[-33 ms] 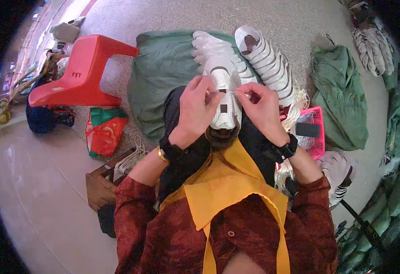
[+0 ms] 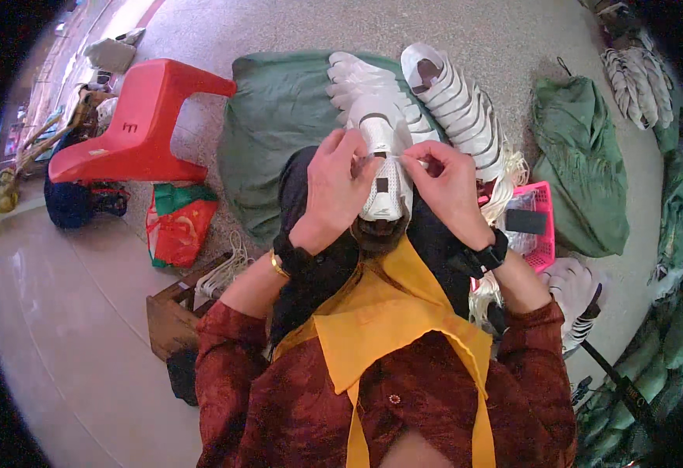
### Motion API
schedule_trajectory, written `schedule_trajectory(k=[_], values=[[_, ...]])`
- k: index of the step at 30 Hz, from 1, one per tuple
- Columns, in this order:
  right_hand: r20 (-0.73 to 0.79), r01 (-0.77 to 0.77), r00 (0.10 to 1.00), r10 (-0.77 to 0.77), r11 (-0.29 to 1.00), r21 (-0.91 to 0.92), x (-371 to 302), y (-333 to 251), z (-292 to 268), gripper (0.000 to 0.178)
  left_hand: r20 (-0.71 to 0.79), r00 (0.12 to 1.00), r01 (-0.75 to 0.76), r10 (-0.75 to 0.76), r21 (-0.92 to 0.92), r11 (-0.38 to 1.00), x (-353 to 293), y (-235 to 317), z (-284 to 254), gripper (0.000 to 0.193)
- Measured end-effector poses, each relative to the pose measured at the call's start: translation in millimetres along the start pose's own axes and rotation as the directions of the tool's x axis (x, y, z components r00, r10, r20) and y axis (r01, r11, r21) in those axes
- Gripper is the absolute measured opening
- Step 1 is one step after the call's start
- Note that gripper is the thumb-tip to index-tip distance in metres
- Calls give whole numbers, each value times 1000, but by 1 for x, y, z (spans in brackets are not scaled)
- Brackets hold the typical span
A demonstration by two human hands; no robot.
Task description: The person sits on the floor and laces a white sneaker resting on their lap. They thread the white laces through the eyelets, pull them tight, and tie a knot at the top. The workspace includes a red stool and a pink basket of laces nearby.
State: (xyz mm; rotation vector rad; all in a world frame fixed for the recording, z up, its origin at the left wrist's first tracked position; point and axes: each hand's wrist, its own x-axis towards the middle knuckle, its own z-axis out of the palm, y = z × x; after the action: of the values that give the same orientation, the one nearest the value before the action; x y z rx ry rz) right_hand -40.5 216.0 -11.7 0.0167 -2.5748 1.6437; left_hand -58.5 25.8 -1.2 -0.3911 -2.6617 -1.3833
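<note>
Between my knees stands a white mesh shoe upper, with a small dark square on its front and a dark brown support showing under its near end. My left hand is at its left side, thumb and index finger pinched together. Opposite, my right hand pinches in the same way. A thin white lace appears to run across the upper between both sets of fingertips; its ends are hidden by my fingers. Just beyond, several white shoe uppers lie overlapped in a row.
A green cloth lies ahead. To its right is a curved row of nested white uppers, near a pink basket and a green sack. A red plastic chair and a wooden stool are at left.
</note>
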Motion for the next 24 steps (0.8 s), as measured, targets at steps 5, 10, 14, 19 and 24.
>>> schedule_trajectory(k=[5,10,14,19,24], values=[[3,7,1000,-7,1000,-20,1,0,3,14,-10,1000,-9,9,41,999,2,-6,5,25],[25,12,1000,-12,1000,-23,3,-1,4,14,-4,999,51,-51,0,999,3,-5,5,25],[28,66,998,-64,994,-88,6,-7,4,13,-7,999,48,-48,-9,999,3,-5,5,25],[53,126,991,-121,985,-121,11,-7,3,11,7,997,80,-80,-59,995,3,-6,5,25],[83,104,992,-94,986,-127,14,-13,1,9,2,995,97,-97,-65,993,2,-6,4,25]])
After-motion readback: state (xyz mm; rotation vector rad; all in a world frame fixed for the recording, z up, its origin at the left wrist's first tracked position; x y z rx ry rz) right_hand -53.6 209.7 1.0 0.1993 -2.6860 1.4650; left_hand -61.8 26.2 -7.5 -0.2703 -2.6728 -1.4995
